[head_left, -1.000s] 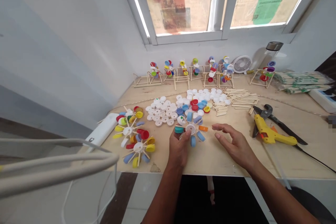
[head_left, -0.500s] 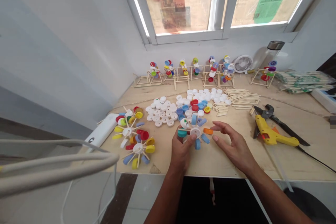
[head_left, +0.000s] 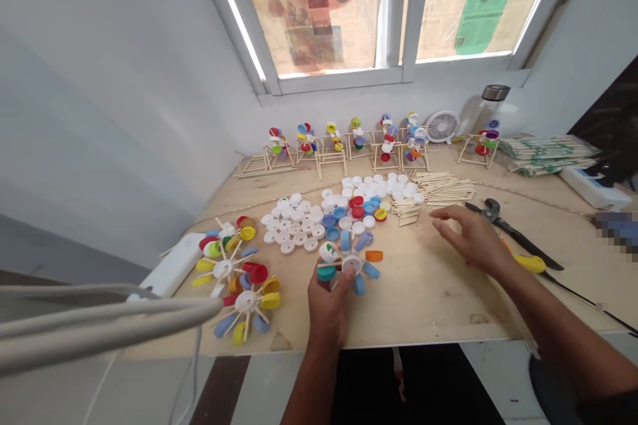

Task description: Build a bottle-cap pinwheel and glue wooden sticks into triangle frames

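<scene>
My left hand point(head_left: 329, 305) grips a bottle-cap wheel point(head_left: 351, 264) near the table's front edge. Short sticks spread from its white hub cap, with blue, orange, white and teal caps at their ends. My thumb presses on the hub. To the right, my right hand point(head_left: 468, 239) hovers over the table with fingers apart, holding nothing. It is nearest to the yellow glue gun point(head_left: 531, 263), mostly hidden behind that hand and forearm, and the black-handled cutting tool point(head_left: 518, 232). Two finished-looking cap wheels point(head_left: 246, 302) lie left of my left hand, with more caps behind them.
White caps point(head_left: 294, 222) and coloured caps point(head_left: 357, 212) lie mid-table beside loose sticks point(head_left: 441, 187). Several stick stands with cap wheels point(head_left: 389, 146) line the back, near a small fan point(head_left: 442, 127) and a bottle point(head_left: 491, 106). A pale cable point(head_left: 149, 319) crosses the left foreground.
My right hand has moved away from the wheel, rightward toward the glue gun. My left hand still holds the wheel. The whole view has shifted slightly.
</scene>
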Tool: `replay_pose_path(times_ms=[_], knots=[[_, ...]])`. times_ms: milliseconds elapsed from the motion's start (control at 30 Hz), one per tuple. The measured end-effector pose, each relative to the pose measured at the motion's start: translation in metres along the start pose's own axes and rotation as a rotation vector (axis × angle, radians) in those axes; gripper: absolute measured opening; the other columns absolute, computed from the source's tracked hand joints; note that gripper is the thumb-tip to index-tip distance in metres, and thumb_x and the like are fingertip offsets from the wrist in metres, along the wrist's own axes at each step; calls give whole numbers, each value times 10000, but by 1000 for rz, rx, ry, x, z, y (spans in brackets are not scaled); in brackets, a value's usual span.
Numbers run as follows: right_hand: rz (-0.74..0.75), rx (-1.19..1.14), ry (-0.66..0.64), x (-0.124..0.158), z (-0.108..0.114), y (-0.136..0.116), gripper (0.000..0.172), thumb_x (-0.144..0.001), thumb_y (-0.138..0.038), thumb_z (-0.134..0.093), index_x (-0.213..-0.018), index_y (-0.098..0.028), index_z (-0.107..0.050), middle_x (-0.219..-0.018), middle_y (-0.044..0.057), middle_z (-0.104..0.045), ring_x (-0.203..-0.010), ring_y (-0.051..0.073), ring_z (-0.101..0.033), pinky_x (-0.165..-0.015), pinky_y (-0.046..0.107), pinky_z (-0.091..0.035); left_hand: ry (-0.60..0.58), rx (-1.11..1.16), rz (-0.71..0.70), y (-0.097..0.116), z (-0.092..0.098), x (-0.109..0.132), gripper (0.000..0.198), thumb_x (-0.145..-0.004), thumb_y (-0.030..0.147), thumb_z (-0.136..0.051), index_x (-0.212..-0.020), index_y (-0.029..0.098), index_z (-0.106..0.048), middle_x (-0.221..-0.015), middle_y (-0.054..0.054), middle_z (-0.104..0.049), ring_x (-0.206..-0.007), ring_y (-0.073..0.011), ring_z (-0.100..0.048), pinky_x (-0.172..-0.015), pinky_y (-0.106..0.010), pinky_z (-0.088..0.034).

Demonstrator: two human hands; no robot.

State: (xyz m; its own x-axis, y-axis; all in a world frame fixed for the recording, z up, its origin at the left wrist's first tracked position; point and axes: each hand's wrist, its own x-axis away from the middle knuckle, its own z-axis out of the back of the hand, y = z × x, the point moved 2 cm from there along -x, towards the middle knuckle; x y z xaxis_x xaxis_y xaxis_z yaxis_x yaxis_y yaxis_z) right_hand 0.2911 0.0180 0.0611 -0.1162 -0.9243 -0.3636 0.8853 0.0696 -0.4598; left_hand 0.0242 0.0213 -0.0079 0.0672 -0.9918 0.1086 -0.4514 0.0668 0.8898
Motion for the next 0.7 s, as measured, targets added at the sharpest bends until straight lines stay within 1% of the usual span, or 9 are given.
replay_pose_path(times_ms=[67,100,167,233,333,400,500,600,700], knots=[[13,188,-17,-18,11,16,277,-843,-343,-457,-941,-203,-675,-982,63,-697,-915,217,-631,-789,345,-455,0,-10,1,-1,1,-1,439,-606,312,-801,-980,150,-638,-921,-59,-688,-870,-173,-622,-834,-292,-461],[23,304,-63,-26,15,24,278,-847,-332,-448,-940,-208,-679,-1001,62,-696,-927,217,-625,-795,342,-438,-1,-9,-1,-2,2,-1,455,-603,315,-803,-995,152,-637,-919,-57,-689,-869,-172,-623,-838,-293,-460],[33,512,-198,-41,20,36,273,-852,-302,-433,-930,-222,-683,-996,53,-699,-924,216,-618,-789,341,-402,-2,-6,-6,-2,2,-1,479,-600,320,-804,-1016,155,-635,-923,-56,-691,-875,-177,-626,-851,-300,-457],[39,614,-298,-52,19,45,251,-837,-270,-444,-879,-228,-688,-921,47,-710,-876,214,-617,-766,339,-367,-1,-4,-5,-1,2,-1,494,-597,322,-805,-1029,157,-632,-934,-59,-691,-884,-184,-628,-855,-304,-458],[65,651,-371,-61,8,51,224,-805,-223,-463,-758,-218,-682,-797,47,-708,-791,199,-608,-728,326,-320,-1,0,9,-1,2,-1,489,-591,324,-808,-1016,157,-636,-943,-62,-690,-882,-186,-632,-844,-302,-463],[96,670,-410,-65,-1,52,216,-790,-188,-466,-715,-211,-668,-791,50,-704,-787,190,-598,-713,316,-296,4,8,16,-2,3,-1,490,-577,325,-815,-1001,156,-638,-923,-60,-692,-865,-189,-635,-830,-306,-470],[152,683,-446,-68,-13,54,179,-767,-162,-493,-708,-203,-657,-824,59,-700,-815,191,-583,-707,310,-276,16,16,23,-4,4,-2,489,-563,320,-822,-985,155,-639,-890,-53,-693,-836,-180,-636,-813,-298,-473],[225,668,-458,-70,-22,58,149,-761,-161,-514,-695,-185,-646,-826,82,-693,-818,208,-578,-703,316,-273,23,34,21,-4,3,0,452,-573,303,-818,-959,153,-635,-887,-48,-690,-824,-164,-631,-803,-281,-470],[305,614,-427,-70,-26,62,144,-747,-106,-509,-674,-160,-622,-765,105,-682,-758,208,-582,-688,321,-273,19,51,15,-4,0,2,408,-581,304,-808,-914,150,-629,-838,-42,-678,-791,-169,-629,-754,-284,-479]])
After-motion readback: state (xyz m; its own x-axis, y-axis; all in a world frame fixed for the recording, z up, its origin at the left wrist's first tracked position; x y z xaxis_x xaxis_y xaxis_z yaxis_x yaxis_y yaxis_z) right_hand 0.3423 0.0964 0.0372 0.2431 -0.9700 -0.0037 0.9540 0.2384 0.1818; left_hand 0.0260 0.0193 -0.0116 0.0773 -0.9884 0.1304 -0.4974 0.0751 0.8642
